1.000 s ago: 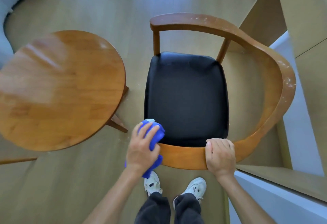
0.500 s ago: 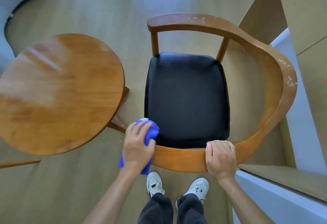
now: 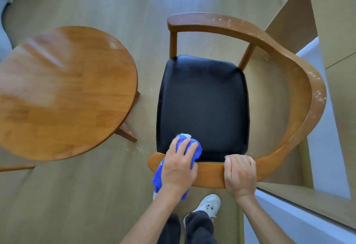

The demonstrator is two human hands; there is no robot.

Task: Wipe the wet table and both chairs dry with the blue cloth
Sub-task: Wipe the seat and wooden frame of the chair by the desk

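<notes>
The left hand (image 3: 178, 168) presses the crumpled blue cloth (image 3: 194, 148) onto the curved brown wooden chair rail (image 3: 210, 174), fingers curled round it, so it can rub the wet off. The right hand (image 3: 240, 173) grips the rail to keep the chair from sliding. The round wooden table (image 3: 63, 93) stands just beside.

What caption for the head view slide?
Left hand presses blue cloth on chair rail; right hand grips rail.
</notes>
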